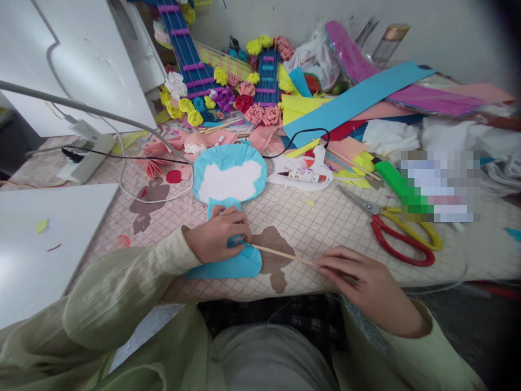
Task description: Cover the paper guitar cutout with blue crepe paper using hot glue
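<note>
Between my hands runs a thin wooden stick [285,253]. My right hand [362,279] pinches its right end with the fingertips. My left hand [222,233] closes around the stick's other end, where a bit of blue crepe paper [235,240] sits at the fingers. Beneath my left hand lies a blue crepe paper piece [232,265] with a rounded right end. Just behind stands a blue-edged oval [195,179] with a white centre, lying flat. A glue gun [319,164] rests to the right of the oval.
Scissors [378,212] with red and yellow handles lie at the right, beside a green tube [401,184]. Crepe paper strips [354,103], paper flowers [223,100] and blue guitar shapes [189,60] crowd the back. A power strip [93,157] and cables are left, near a white board [57,244].
</note>
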### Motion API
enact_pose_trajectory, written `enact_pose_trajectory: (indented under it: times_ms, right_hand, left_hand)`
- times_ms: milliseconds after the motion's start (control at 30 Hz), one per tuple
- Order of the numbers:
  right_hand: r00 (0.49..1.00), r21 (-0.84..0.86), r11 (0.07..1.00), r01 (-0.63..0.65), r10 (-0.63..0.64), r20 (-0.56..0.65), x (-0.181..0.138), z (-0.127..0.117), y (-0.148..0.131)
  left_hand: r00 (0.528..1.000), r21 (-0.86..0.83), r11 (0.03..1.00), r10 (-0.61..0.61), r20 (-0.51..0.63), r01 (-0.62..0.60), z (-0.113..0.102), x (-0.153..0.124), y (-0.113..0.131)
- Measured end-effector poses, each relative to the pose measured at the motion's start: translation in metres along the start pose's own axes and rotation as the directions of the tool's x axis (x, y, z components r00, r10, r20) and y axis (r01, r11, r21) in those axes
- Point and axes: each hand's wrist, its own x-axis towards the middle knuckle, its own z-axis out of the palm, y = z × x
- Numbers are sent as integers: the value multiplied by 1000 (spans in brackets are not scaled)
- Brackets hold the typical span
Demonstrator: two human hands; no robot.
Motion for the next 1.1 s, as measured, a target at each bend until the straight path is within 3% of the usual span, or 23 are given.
enact_pose_trajectory:
  times_ms: [567,1100]
  right_hand:
    - [992,-119,993,9,-24,-121,-6,-10,4]
    - [989,-112,993,-26,10,-146,-14,-12,7]
  left_hand:
    - [997,24,1000,10,81,-12,-4,7,3]
    - [986,68,997,31,165,-43,-13,17,8]
